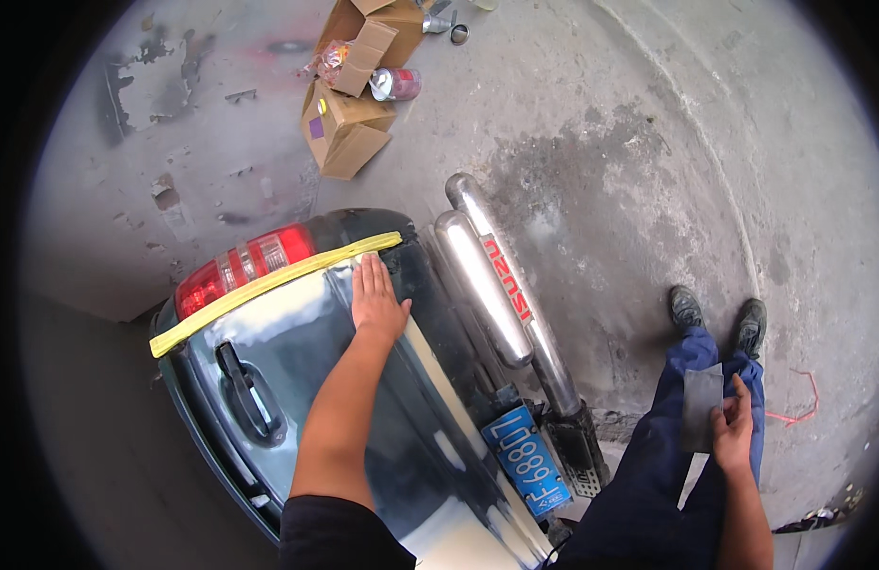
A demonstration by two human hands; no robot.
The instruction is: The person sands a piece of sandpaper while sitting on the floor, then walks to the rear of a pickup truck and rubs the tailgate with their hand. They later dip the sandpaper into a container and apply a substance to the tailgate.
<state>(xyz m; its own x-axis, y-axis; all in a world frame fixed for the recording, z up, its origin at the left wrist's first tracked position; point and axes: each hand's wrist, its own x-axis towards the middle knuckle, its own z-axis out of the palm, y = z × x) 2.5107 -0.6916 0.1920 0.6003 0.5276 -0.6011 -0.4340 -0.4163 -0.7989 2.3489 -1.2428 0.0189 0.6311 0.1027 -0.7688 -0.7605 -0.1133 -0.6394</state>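
Observation:
My left hand (373, 299) lies flat, fingers extended, on the dark vehicle tailgate (325, 399), which has pale patches, just beside a strip of yellow masking tape (259, 290). The tape runs along a red-and-clear tail light (211, 280). A black handle (245, 389) sits in the panel left of my forearm. My right hand (732, 427) grips a dark grey rectangular sheet or pad (700, 404) over my blue-trousered legs, away from the vehicle.
A chrome tubular bumper (477, 285) with red lettering and a blue licence plate (525, 461) are beside the tailgate. Opened cardboard boxes (349, 133) and a can (396, 84) lie at the top. My shoes (751, 328) stand on grey concrete; a thin red cord (810, 399) lies at right.

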